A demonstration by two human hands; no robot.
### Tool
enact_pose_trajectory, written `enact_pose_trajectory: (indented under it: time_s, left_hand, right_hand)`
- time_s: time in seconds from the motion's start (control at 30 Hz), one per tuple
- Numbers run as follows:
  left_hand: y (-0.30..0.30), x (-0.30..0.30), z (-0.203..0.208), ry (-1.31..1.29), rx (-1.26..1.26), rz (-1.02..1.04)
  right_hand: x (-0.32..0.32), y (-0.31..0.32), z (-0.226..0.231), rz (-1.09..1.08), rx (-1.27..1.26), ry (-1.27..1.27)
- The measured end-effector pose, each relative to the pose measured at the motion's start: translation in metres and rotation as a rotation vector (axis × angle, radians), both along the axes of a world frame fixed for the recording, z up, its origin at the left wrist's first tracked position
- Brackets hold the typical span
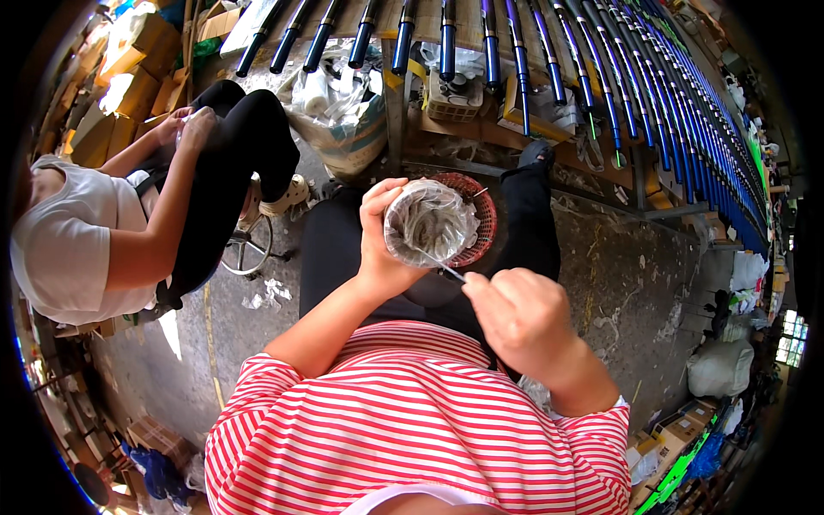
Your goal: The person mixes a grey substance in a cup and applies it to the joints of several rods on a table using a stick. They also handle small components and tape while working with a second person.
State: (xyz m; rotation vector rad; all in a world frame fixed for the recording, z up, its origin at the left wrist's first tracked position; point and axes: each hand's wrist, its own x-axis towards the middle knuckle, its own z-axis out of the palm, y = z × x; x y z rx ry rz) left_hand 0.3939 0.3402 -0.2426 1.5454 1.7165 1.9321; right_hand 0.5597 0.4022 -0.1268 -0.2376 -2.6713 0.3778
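Observation:
My left hand (382,245) is wrapped round the side of a round tub (397,243) above my lap. Crumpled clear plastic lines the tub; greyish stuff shows inside, too unclear to name. In my right hand (519,322), a thin stick (445,267) is pinched, slanting up and left so that its far end reaches the tub's near rim. A red mesh basket (486,230) sits behind and to the right of the tub, partly hidden by it. A small thin piece sticks out over the basket's edge.
Ahead, many dark blue rods (524,86) overhang a wooden bench (468,33). Below it stand a plastic crate (455,103) and a sack of plastic scraps (343,137). At left, a person in a white shirt (73,240) sits. Scraps litter the concrete floor (601,283).

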Motion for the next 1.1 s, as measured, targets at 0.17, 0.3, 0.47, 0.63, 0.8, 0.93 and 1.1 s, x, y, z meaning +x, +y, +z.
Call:
enact_pose_trajectory:
  time_s: [0.17,0.3,0.47,0.63,0.8,0.93,1.1]
  left_hand:
    - [0.001,0.004,-0.013,-0.006,0.045,-0.045]
    - [0.0,-0.002,-0.006,0.017,-0.006,0.052]
    - [-0.002,0.0,-0.007,0.027,0.022,0.076]
    - [-0.001,0.003,-0.007,-0.032,0.067,0.059]
    - [0.003,0.008,-0.012,-0.207,0.147,0.009]
    - [-0.002,0.003,-0.005,-0.015,0.018,0.116]
    - [0.002,0.007,-0.009,0.009,-0.026,0.09]
  right_hand:
    - [-0.005,0.005,0.006,-0.213,0.058,0.067]
    - [0.003,0.0,-0.001,-0.2,-0.008,0.01]
    - [0.002,0.0,0.0,-0.284,0.038,-0.001]
    - [0.002,-0.003,0.001,-0.27,0.097,0.008]
    - [0.005,-0.011,-0.003,-0.193,0.064,-0.068]
    - [0.001,-0.003,0.0,-0.324,0.124,-0.057]
    - [-0.009,-0.014,-0.008,-0.145,0.066,0.003]
